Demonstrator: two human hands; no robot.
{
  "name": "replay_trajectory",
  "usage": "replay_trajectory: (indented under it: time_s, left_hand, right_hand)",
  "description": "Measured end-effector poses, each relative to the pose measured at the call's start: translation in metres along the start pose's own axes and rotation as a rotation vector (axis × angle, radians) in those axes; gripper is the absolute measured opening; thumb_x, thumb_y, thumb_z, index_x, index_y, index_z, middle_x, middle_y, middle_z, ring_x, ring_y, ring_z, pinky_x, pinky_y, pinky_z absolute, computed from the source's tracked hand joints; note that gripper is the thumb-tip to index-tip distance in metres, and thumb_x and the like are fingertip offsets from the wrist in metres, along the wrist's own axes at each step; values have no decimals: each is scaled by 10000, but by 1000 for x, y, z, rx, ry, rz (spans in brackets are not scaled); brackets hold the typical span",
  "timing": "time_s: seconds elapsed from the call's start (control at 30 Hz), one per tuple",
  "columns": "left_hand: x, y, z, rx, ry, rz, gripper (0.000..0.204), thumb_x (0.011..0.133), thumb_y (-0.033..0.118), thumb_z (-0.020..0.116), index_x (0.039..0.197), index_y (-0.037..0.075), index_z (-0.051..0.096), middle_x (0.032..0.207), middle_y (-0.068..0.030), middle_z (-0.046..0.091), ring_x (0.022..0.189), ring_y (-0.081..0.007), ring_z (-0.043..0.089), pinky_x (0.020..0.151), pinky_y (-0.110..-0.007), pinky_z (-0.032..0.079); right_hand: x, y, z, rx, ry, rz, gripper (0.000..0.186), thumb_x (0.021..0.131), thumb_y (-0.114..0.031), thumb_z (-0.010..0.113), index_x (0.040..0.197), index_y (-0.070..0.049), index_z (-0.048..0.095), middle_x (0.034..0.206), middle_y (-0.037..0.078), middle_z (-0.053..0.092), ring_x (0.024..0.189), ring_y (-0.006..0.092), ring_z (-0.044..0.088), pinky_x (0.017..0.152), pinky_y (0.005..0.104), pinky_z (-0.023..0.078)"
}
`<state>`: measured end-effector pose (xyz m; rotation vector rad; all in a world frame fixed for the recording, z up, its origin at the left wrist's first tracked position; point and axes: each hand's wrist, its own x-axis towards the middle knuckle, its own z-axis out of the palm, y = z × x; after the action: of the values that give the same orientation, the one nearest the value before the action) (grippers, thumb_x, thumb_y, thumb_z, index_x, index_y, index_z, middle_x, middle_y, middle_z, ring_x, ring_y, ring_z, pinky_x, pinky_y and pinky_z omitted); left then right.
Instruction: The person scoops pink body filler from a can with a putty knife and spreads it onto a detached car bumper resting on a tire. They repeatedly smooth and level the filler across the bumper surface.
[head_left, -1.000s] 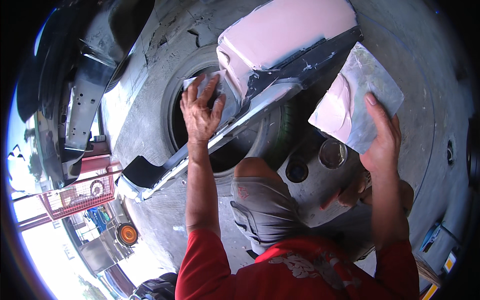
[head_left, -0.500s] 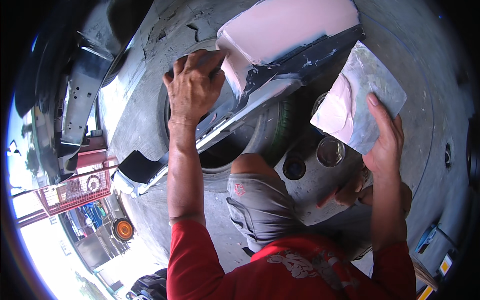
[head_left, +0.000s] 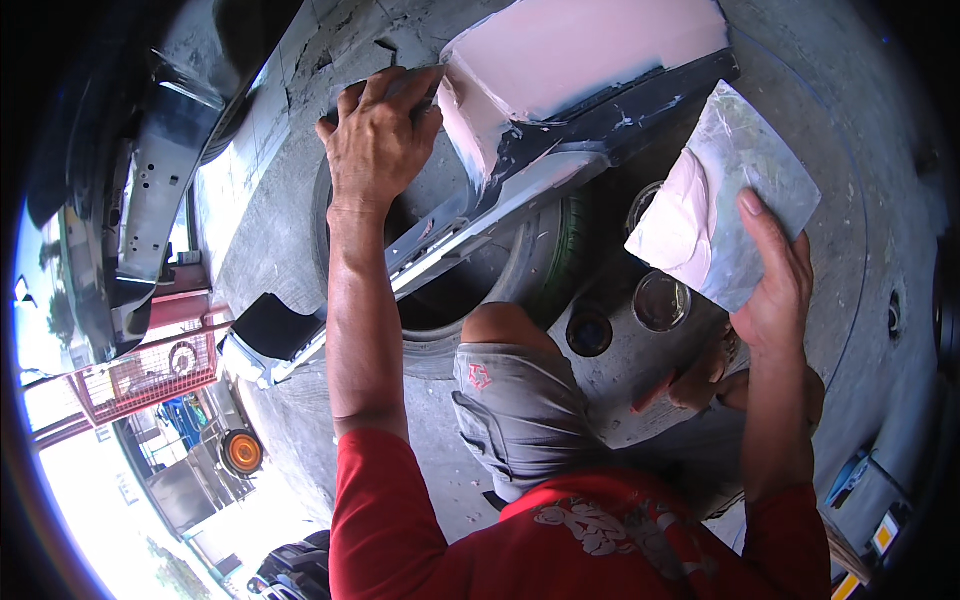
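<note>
My left hand [head_left: 377, 135] is closed around a dark flat spreader [head_left: 408, 84], partly hidden by the fingers. Its edge is beside the left end of a dark vehicle panel [head_left: 585, 140], which carries a broad smooth coat of pale pink filler [head_left: 600, 55]. Rougher filler covers the panel's lower left corner. On the right, my right hand [head_left: 778, 270] grips a grey flat mixing plate [head_left: 755, 170] by its lower edge, thumb on top. A thick mound of pink filler [head_left: 675, 220] lies on the plate's left half.
The panel lies over a tyre [head_left: 555, 270] on the concrete floor. An open tin [head_left: 661, 302] and a dark round container [head_left: 589, 332] stand near my knee [head_left: 505, 328]. Dark vehicle bodywork [head_left: 160, 190] rises at the left, with a red mesh gate [head_left: 140, 378] below it.
My left hand has moved up and slightly left with the spreader. The panel and the mixing plate sit slightly further right in view.
</note>
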<state>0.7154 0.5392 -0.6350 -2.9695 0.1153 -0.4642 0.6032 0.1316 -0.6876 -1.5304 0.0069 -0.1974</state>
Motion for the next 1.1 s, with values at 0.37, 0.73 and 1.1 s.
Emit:
replay_trajectory:
  time_s: [0.37, 0.73, 1.1]
  left_hand:
    - [-26, 16, 3, 5, 36, 82, 530, 990, 317, 776, 1507, 411, 714, 1598, 31, 628, 1495, -336, 543, 1202, -684, 389]
    - [-74, 38, 20, 9, 105, 154, 652, 900, 337, 874, 1517, 413, 681, 1600, -8, 550, 1538, -376, 446, 1149, -869, 304]
    - [-109, 53, 25, 71, -23, 149, 750, 863, 253, 902, 1543, 462, 667, 1678, -5, 487, 1595, -348, 396, 1219, -839, 251]
  right_hand:
    - [1, -1, 2, -143, 11, 1, 409, 1059, -63, 755, 1461, -131, 770, 1427, 188, 569, 1337, 350, 695, 1025, 452, 655]
    - [1, -2, 6, -101, -4, -17, 415, 1044, -36, 764, 1452, -111, 773, 1406, 192, 590, 1337, 361, 698, 1026, 459, 657]
    - [1, -6, 7, 2, 0, 41, 383, 1046, -22, 750, 1425, -71, 780, 1419, 187, 607, 1335, 332, 703, 1052, 436, 634]
